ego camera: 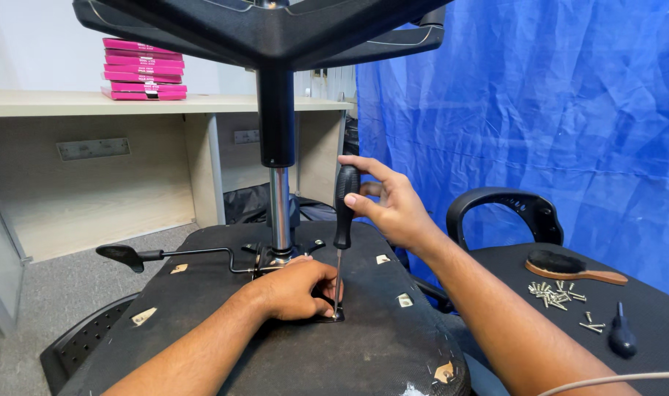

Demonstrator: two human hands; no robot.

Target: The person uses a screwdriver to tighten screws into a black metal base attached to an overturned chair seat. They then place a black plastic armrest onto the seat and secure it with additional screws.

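Note:
An office chair lies upside down with its black seat underside (290,345) facing up. Its gas column (278,183) rises to the star base (268,29) at the top of the view. My right hand (389,205) grips the black handle of a screwdriver (344,213) that stands upright, its tip on the metal mounting plate near the column. My left hand (301,287) rests on the seat beside the screwdriver's shaft, fingers curled around the tip where a screw would sit; the screw itself is hidden.
A height lever (151,255) sticks out to the left. On a black surface at right lie several loose screws (558,295), a wooden-handled brush (572,266) and a second small screwdriver (622,334). An armrest (506,209), a blue tarp (539,110), a desk with pink boxes (144,70).

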